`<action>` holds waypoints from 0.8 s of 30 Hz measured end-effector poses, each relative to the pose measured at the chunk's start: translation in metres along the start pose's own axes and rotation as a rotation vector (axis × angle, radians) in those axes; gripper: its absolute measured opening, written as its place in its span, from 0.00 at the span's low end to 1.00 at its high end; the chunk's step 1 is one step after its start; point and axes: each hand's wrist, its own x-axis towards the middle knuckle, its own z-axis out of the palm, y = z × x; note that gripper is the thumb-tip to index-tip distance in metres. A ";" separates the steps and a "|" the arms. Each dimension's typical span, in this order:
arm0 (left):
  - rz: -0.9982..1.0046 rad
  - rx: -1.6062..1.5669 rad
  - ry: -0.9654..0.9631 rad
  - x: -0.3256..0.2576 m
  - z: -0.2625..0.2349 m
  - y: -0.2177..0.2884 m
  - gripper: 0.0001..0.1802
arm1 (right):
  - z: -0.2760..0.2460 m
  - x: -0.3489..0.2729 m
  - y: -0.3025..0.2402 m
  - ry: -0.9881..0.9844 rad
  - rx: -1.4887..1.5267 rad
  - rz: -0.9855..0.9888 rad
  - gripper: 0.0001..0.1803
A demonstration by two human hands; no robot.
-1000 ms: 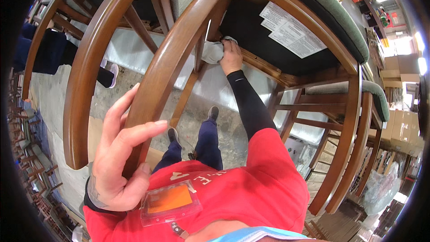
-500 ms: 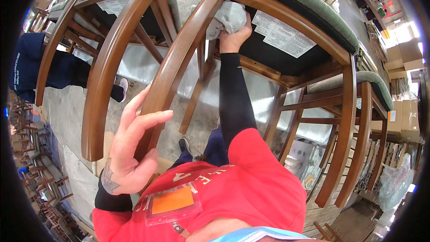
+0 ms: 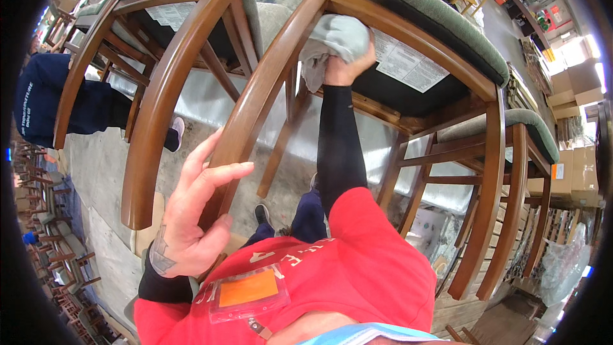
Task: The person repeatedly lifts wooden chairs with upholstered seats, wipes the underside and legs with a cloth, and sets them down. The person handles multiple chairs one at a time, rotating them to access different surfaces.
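Note:
A tilted wooden chair [image 3: 268, 83] with a green-grey upholstered seat shows its black underside and brown legs. At the free end of its long curved left leg is my left hand [image 3: 191, 223], its fingers and thumb lying around the wood. My right hand [image 3: 351, 67], at the end of a black-sleeved arm, is closed on a crumpled grey cloth [image 3: 341, 37]. The cloth is by the upper part of that leg, near the corner where it meets the seat frame. Part of the cloth hangs behind the leg. White printed labels [image 3: 408, 64] are fixed to the underside.
A similar chair [image 3: 153, 102] stands close on the left, and another [image 3: 517, 134] on the right. Past the left chair is a person in dark clothing [image 3: 83, 96]. Cardboard boxes [image 3: 575, 172] and clear plastic wrap [image 3: 565, 259] lie at the right.
My right hand and the cloth have shifted slightly right and down in the picture. My left hand stays at the leg's end. The whole view has moved a little.

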 end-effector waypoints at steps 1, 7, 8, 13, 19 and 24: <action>0.003 0.005 -0.001 0.001 -0.001 0.001 0.36 | -0.007 0.001 -0.002 -0.069 -0.235 -0.167 0.21; -0.070 -0.085 0.012 -0.001 0.003 0.003 0.36 | 0.008 -0.007 0.001 -0.025 -0.415 -0.157 0.33; -0.068 -0.075 0.012 -0.001 0.003 0.002 0.36 | 0.003 -0.004 -0.002 -0.028 -0.211 -0.036 0.34; -0.084 -0.079 0.024 0.002 0.003 0.004 0.37 | 0.009 -0.017 0.006 0.151 -0.048 -0.112 0.31; -0.131 -0.098 0.060 0.001 0.012 0.015 0.37 | -0.006 -0.013 0.013 0.140 -0.085 -0.007 0.13; -0.144 -0.075 0.124 -0.007 0.013 0.006 0.37 | -0.085 0.001 -0.066 0.489 0.559 0.326 0.17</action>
